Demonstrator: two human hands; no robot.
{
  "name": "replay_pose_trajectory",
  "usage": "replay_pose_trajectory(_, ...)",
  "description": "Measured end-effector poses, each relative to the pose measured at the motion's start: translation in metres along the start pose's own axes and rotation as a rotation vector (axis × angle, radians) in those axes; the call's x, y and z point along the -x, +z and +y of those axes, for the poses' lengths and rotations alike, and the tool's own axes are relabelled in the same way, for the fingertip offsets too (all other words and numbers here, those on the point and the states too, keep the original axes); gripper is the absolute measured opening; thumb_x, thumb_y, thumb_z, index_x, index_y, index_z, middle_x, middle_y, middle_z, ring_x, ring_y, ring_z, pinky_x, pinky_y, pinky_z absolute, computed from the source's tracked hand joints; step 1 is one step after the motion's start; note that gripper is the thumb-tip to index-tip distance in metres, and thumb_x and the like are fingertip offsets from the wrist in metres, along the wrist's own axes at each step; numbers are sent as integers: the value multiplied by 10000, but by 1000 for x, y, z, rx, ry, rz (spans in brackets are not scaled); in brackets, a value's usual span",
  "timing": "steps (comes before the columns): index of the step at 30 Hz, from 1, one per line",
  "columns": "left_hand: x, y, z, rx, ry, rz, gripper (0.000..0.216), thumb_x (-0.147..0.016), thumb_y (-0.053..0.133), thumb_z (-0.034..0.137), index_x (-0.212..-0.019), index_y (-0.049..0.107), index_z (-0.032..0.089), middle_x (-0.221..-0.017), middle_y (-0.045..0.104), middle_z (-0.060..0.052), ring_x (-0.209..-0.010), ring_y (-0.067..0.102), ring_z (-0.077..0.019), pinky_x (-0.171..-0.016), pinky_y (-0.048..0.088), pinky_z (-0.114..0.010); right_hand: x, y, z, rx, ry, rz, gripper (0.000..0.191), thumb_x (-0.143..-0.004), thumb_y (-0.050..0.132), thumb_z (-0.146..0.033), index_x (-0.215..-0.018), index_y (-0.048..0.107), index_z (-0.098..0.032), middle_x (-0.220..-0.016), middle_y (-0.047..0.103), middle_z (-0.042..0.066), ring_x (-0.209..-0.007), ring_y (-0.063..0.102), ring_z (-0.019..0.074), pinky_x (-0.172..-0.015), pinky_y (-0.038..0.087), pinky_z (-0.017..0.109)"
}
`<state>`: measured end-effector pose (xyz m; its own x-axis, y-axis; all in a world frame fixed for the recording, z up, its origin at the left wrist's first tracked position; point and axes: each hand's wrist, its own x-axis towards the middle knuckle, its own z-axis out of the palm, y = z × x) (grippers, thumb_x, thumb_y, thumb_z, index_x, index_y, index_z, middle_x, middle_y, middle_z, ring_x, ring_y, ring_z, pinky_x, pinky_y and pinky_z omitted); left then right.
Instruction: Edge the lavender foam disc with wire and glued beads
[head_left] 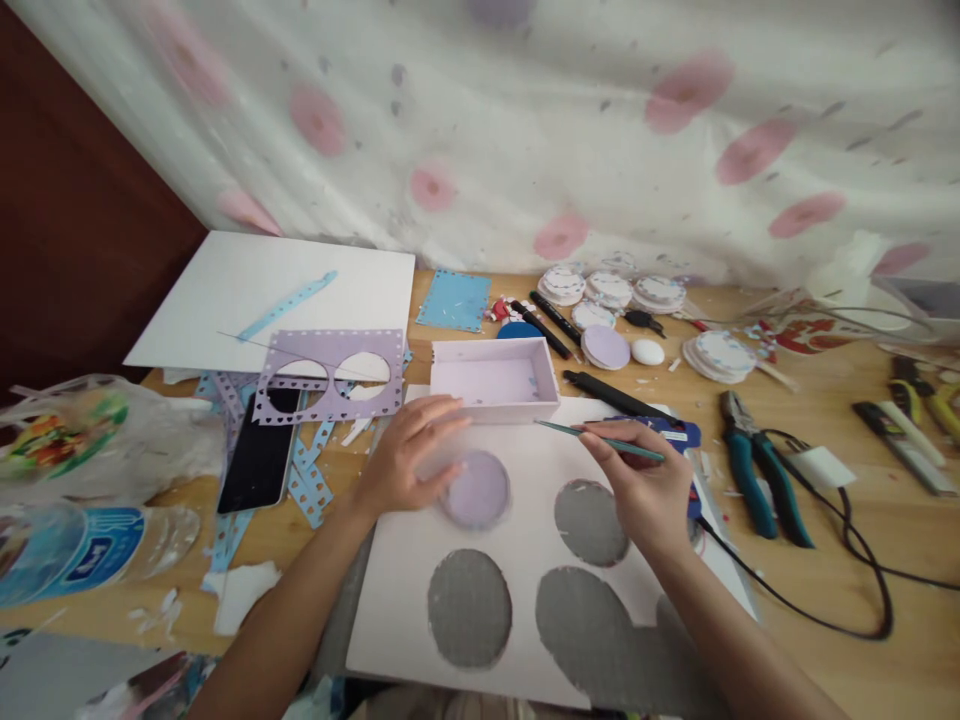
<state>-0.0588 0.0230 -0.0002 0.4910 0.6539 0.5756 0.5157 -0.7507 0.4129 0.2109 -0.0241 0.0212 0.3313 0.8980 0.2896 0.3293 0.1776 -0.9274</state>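
Cut-out foam board [525,540] — box [495,405], pliers [757,470] beyond

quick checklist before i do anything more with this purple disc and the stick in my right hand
1. Left hand steadying the purple disc: ok, the fingers rest on its near edge.
2. Right hand has a sure grip on the thin green stick: ok, it is held like a pen.
3. Disc lying flat on the white board: ok.
4. Stick's tip clean and undamaged: cannot tell, too small to see.
5. Black cable clear of the right arm: not ok, it runs close beside the wrist.
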Motion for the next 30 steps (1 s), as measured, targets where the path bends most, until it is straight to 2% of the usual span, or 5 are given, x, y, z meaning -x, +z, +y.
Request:
replay_pose_trajectory(5, -1, -6, 15, 214, 61, -393, 721, -710, 691, 545, -1310, 492, 198, -1329, 538, -144, -1217, 498, -302, -1046, 392, -458, 9, -3, 12, -28, 74, -31, 149, -724, 750, -334, -736, 693, -197, -765, 721, 50, -735, 686, 193, -636, 558, 297)
replay_pose_trajectory(9, -1, 3, 21, 166, 28, -537, 707, -749, 672, 518, -1347, 466, 200, -1343, 538, -133, -1213, 500, -286, -1055, 372, -444, 11, 0, 13, -43, 62, -70, 144, -733, 740, -333, -737, 693, -197, -758, 721, 49, -725, 684, 192, -628, 555, 297)
replay_pose_trajectory(15, -1, 16, 22, 136, -46, -407, 301, -875, 530, 205, -1170, 590, 191, -1078, 671, -76, -1009, 580, -204, -911, 437, -372, 11, 1, 14, -81, 61, -64, 129, -741, 738, -312, -746, 689, -193, -766, 724, 54, -728, 688, 191, -596, 548, 280)
replay_pose_trajectory(23, -14, 16, 32, 185, -210, 8, 196, -857, 579, 145, -1038, 643, 182, -972, 640, -64, -958, 575, -177, -864, 447, -334, 15, 1, 13, -138, 23, -65, 73, -753, 735, -254, -738, 683, -206, -758, 722, 35, -742, 694, 180, -649, 556, 283)
replay_pose_trajectory(30, -22, 24, 55, 227, -302, 0, 112, -841, 614, 214, -935, 674, 198, -891, 643, -39, -902, 562, -185, -857, 402, -358, 21, 7, 6, -203, 7, -121, 53, -764, 720, -177, -766, 684, -216, -770, 723, 24, -745, 688, 157, -639, 551, 249)
